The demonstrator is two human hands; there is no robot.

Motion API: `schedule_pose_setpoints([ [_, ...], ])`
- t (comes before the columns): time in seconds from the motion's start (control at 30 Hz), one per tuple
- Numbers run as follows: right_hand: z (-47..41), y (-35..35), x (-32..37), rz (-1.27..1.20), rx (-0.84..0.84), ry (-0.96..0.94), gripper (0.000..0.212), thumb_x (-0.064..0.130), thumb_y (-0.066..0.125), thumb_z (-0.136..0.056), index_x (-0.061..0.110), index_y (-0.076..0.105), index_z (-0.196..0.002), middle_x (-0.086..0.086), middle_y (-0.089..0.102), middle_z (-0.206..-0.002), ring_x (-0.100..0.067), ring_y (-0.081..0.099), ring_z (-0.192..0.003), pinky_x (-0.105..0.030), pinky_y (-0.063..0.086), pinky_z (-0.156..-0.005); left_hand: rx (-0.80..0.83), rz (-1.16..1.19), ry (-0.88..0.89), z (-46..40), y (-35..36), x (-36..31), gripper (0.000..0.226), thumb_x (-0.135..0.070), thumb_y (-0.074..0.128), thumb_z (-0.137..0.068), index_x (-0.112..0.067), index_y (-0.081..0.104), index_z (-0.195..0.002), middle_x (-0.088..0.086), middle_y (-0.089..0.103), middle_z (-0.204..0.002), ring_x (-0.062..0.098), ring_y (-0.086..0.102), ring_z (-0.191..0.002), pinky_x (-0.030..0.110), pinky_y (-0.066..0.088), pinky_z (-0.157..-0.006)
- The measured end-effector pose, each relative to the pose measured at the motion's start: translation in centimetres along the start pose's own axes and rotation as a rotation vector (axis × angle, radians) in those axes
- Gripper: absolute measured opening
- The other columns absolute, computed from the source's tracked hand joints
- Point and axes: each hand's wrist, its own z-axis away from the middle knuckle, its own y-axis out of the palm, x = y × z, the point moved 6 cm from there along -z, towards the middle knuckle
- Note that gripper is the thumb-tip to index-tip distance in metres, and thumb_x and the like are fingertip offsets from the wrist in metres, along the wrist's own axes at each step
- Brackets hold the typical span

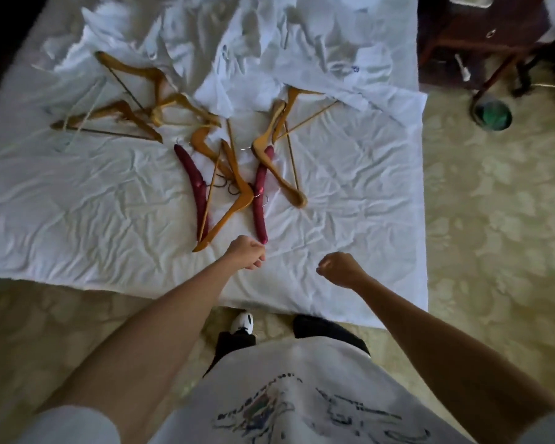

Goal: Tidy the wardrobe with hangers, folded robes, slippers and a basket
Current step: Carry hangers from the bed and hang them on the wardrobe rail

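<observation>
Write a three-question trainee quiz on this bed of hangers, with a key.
1. True or false: the right hand holds a hanger.
2. How many red padded hangers lie on the white sheet?
3. Which is nearest the left hand? A: the right-side red padded hanger; B: the crumpled white robes; C: the green bin.

Key: 1 false, its curled fingers hold nothing. 2 two; the other red padded hanger lies further left. 3 A.

No legible text anywhere
</observation>
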Motion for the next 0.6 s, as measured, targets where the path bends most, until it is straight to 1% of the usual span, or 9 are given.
schedule_pose_setpoints([
  [0.07,-3.0,-2.6,0.9,0.026,0.017,-0.047,0.022,0.031,0.059,-0.091,0.015,0.074,-0.096,-0.003,0.072,-0.114,-0.026,0.063,-0.112,-0.025,0.041,-0.085,-0.060,0.043,-0.019,-1.2,-0.2,-1.8,0.016,-0.018,0.058,-0.093,-0.013,0.073,-0.093,0.004,0.075,-0.084,0.011,0.069,-0.070,0.017,0.052,-0.053],
  [0.13,-6.5,-5.0,2.3,0.050,0.020,-0.092,0.020,0.032,0.058,-0.090,0.017,0.071,-0.089,-0.004,0.072,-0.112,-0.029,0.061,-0.114,-0.027,0.041,-0.086,-0.111,0.077,-0.043,-2.9,-0.8,-3.0,0.016,-0.020,0.058,-0.092,-0.015,0.073,-0.092,0.001,0.075,-0.083,0.010,0.070,-0.070,0.019,0.052,-0.053],
  [0.23,-11.0,-7.6,4.9,0.035,-0.015,-0.146,0.026,0.030,0.063,-0.088,0.017,0.073,-0.109,-0.005,0.071,-0.119,-0.027,0.061,-0.117,-0.033,0.047,-0.099,-0.201,0.051,-0.069,-6.0,-2.2,-2.8,0.015,-0.023,0.058,-0.088,-0.020,0.072,-0.082,0.002,0.076,-0.083,0.019,0.073,-0.081,0.033,0.062,-0.073],
  [0.27,-12.6,-8.1,5.7,0.028,-0.028,-0.147,0.029,0.030,0.064,-0.087,0.018,0.071,-0.113,-0.006,0.071,-0.119,-0.026,0.062,-0.115,-0.034,0.049,-0.098,-0.232,0.029,-0.080,-7.3,-2.7,-2.2,0.013,-0.023,0.060,-0.086,-0.019,0.071,-0.081,0.004,0.076,-0.087,0.023,0.073,-0.086,0.038,0.061,-0.079],
  [0.33,-16.5,-8.5,7.0,0.045,-0.048,-0.151,0.032,0.030,0.063,-0.086,0.018,0.069,-0.114,-0.010,0.069,-0.115,-0.029,0.065,-0.108,-0.033,0.051,-0.089,-0.302,-0.020,-0.096,-10.1,-3.8,-1.4,0.014,-0.021,0.062,-0.084,-0.016,0.073,-0.090,0.007,0.075,-0.099,0.027,0.070,-0.097,0.039,0.058,-0.086],
  [0.4,-21.1,-8.3,8.2,0.068,-0.074,-0.159,0.032,0.031,0.059,-0.085,0.015,0.067,-0.112,-0.011,0.069,-0.109,-0.032,0.066,-0.100,-0.033,0.052,-0.078,-0.391,-0.042,-0.135,-12.8,-5.1,-0.5,0.027,-0.021,0.063,-0.084,-0.013,0.072,-0.107,0.007,0.073,-0.113,0.029,0.066,-0.106,0.040,0.055,-0.093],
  [0.47,-25.5,-8.2,9.1,0.044,-0.149,-0.147,0.028,0.034,0.056,-0.090,0.014,0.065,-0.108,-0.011,0.068,-0.103,-0.032,0.066,-0.092,-0.032,0.047,-0.067,-0.472,-0.072,-0.175,-15.9,-6.0,0.8,0.037,-0.022,0.067,-0.085,-0.010,0.066,-0.120,0.010,0.069,-0.121,0.031,0.063,-0.113,0.041,0.053,-0.096],
  [0.53,-29.2,-7.9,9.7,0.011,-0.241,-0.142,0.024,0.031,0.058,-0.093,0.012,0.064,-0.105,-0.012,0.066,-0.105,-0.033,0.065,-0.095,-0.033,0.046,-0.069,-0.521,-0.187,-0.179,-19.0,-6.1,2.2,0.046,-0.027,0.071,-0.085,-0.006,0.060,-0.125,0.015,0.064,-0.125,0.034,0.059,-0.117,0.042,0.051,-0.095],
  [0.6,-32.7,-6.8,9.9,0.015,-0.284,-0.156,0.031,0.025,0.061,-0.093,0.006,0.059,-0.118,-0.016,0.060,-0.120,-0.035,0.059,-0.110,-0.038,0.050,-0.084,-0.533,-0.325,-0.189,-21.7,-5.7,4.0,0.055,-0.038,0.073,-0.084,-0.006,0.056,-0.125,0.016,0.060,-0.128,0.035,0.055,-0.121,0.044,0.048,-0.095],
])
